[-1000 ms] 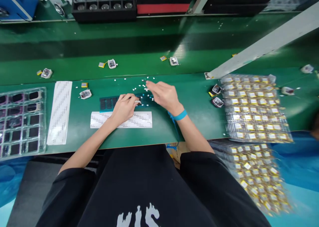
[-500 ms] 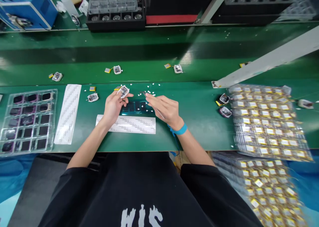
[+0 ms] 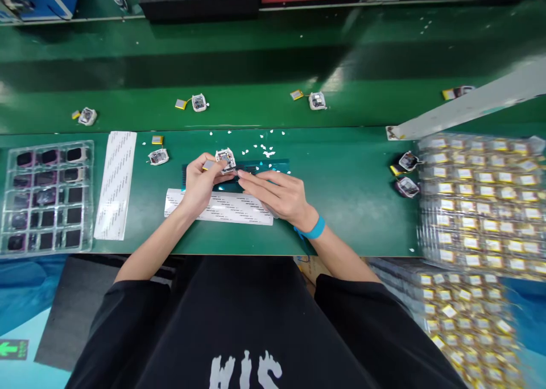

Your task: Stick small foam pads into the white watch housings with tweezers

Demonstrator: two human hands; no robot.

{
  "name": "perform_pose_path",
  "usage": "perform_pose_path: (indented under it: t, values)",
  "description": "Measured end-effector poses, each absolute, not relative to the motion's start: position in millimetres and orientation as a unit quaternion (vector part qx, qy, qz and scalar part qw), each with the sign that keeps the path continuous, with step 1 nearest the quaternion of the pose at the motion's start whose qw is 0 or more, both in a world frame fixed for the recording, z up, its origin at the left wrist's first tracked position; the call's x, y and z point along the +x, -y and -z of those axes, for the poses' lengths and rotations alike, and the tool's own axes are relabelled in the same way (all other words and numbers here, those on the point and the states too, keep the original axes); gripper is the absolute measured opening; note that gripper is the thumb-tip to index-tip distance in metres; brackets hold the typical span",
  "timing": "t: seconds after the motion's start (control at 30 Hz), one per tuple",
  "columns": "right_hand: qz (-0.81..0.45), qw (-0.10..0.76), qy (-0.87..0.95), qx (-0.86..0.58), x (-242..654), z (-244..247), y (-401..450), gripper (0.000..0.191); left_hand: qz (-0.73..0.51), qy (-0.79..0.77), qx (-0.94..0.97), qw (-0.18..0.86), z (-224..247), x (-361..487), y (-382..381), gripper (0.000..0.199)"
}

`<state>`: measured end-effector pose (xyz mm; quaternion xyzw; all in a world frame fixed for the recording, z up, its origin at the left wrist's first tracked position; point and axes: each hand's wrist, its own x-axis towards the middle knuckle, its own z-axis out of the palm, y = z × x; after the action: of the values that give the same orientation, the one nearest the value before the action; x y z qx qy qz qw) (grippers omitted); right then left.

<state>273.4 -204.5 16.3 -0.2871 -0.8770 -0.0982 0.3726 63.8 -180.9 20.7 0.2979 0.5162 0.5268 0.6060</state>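
A small white square device frame (image 3: 226, 160) with circuitry inside is held between the thumb and fingers of my left hand (image 3: 202, 178), and a silvery battery shows beside the thumb. My right hand (image 3: 284, 194), with a blue wrist strap (image 3: 313, 228), pinches a thin tool like tweezers, its tip close to the frame's lower right corner. Under both hands lies a dark blue-green film strip (image 3: 279, 165). A white printed sheet (image 3: 222, 206) is nearer to me. Small white bits (image 3: 268, 150) are scattered behind the film.
At left lie a second printed sheet (image 3: 115, 185) and a clear tray of dark square parts (image 3: 48, 197). Several devices with batteries, such as one at the back (image 3: 317, 100), sit around. Stacked battery trays (image 3: 484, 198) and a slanted white post (image 3: 469, 102) are at right.
My view has tilted downward. My hands have come together, and the tool tip in my right hand is now at the device frame. The film now extends farther to both sides.
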Motion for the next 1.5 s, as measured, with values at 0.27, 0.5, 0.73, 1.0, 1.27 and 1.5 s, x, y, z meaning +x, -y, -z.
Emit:
perform_pose_path:
  t: [0.27, 0.5, 0.73, 1.0, 1.27, 1.5]
  values:
    - [0.091, 0.357, 0.891, -0.265, 272.4, -21.0, 205.6, 0.029, -0.520, -0.538, 0.304, 0.590, -19.4, 67.4, 185.3, 0.032]
    - [0.081, 0.354, 0.891, -0.272, 270.3, -19.9, 206.5, 0.026, -0.530, -0.531, 0.347, 0.562, -13.2, 68.9, 189.8, 0.027]
    - [0.046, 0.412, 0.865, -0.284, 270.3, -10.0, 208.5, 0.035, -0.533, -0.541, 0.400, 0.514, -7.6, 68.4, 189.4, 0.037]
    - [0.002, 0.418, 0.860, -0.293, 273.6, -7.0, 205.8, 0.045, -0.538, -0.529, 0.395, 0.524, -10.5, 66.5, 185.4, 0.042]
    - [0.023, 0.405, 0.860, -0.310, 280.4, -6.2, 203.3, 0.041, -0.502, -0.549, 0.444, 0.500, -3.1, 58.3, 177.1, 0.042]
    - [0.052, 0.446, 0.846, -0.287, 285.5, -16.6, 196.7, 0.047, -0.364, -0.732, 0.548, 0.176, -16.8, -46.3, 62.4, 0.028]
